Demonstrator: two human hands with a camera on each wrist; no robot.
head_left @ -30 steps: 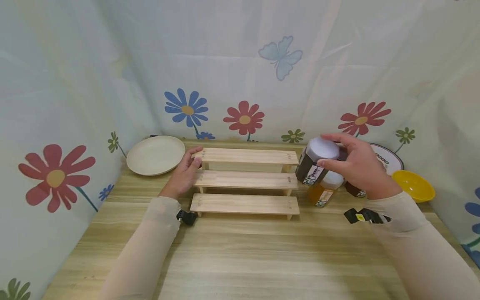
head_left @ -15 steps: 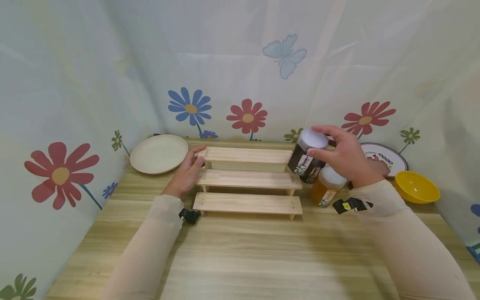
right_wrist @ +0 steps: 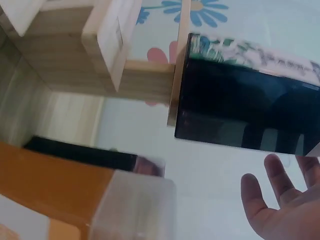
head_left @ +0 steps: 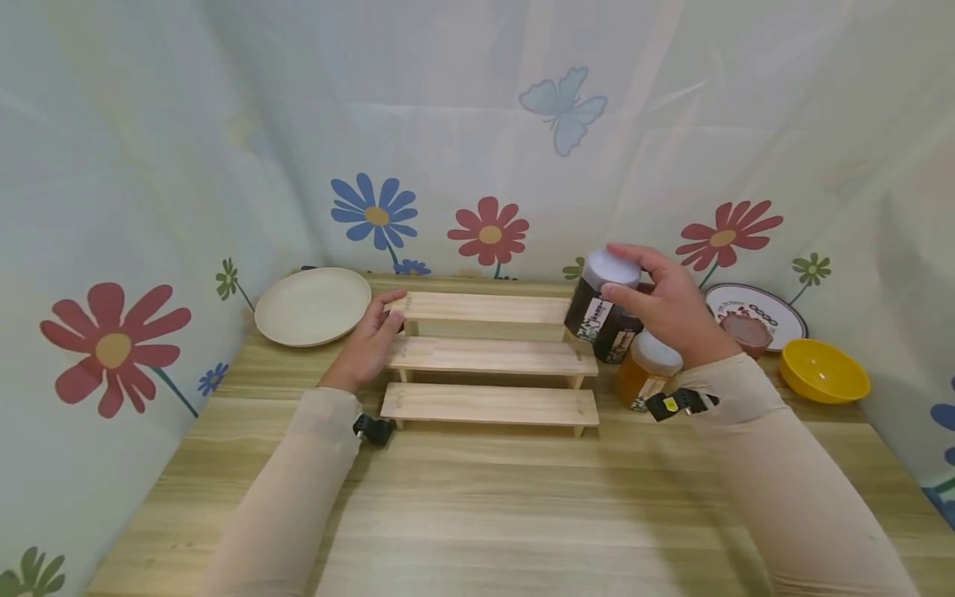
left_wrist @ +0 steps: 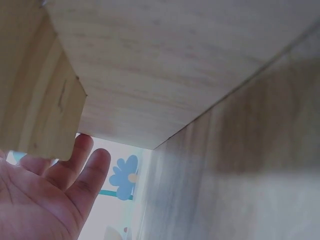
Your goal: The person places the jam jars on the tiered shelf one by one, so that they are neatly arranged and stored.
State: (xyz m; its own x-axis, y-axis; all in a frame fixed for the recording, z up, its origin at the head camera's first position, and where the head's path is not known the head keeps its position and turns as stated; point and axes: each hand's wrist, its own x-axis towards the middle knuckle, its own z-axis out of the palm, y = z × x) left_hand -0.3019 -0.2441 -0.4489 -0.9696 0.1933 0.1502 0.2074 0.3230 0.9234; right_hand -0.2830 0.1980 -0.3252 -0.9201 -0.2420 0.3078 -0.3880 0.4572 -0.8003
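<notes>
A three-tier wooden display stand (head_left: pixel 488 402) stands on the table. My left hand (head_left: pixel 361 348) holds the left end of its top tier, thumb on the near side; in the left wrist view its fingers (left_wrist: pixel 90 185) reach past the wooden end. My right hand (head_left: pixel 667 307) grips a dark jar by its white lid (head_left: pixel 612 269), slightly tilted. That dark jar (right_wrist: pixel 245 95) has its base right at the right end of the top tier in the right wrist view. Another dark jar (head_left: pixel 616 338) and an amber jar (head_left: pixel 634 381) stand just below, right of the stand.
A cream plate (head_left: pixel 313 307) lies at the back left. At the back right are a white patterned plate (head_left: pixel 779 319) with a reddish-brown round thing (head_left: pixel 746 332) overlapping it, and a yellow bowl (head_left: pixel 824 373). A flowered curtain (head_left: pixel 418 124) hangs behind the table.
My right hand has carried the dark jar left and up, from above the amber jar to the top tier's right end. My left hand stays at the stand's left end.
</notes>
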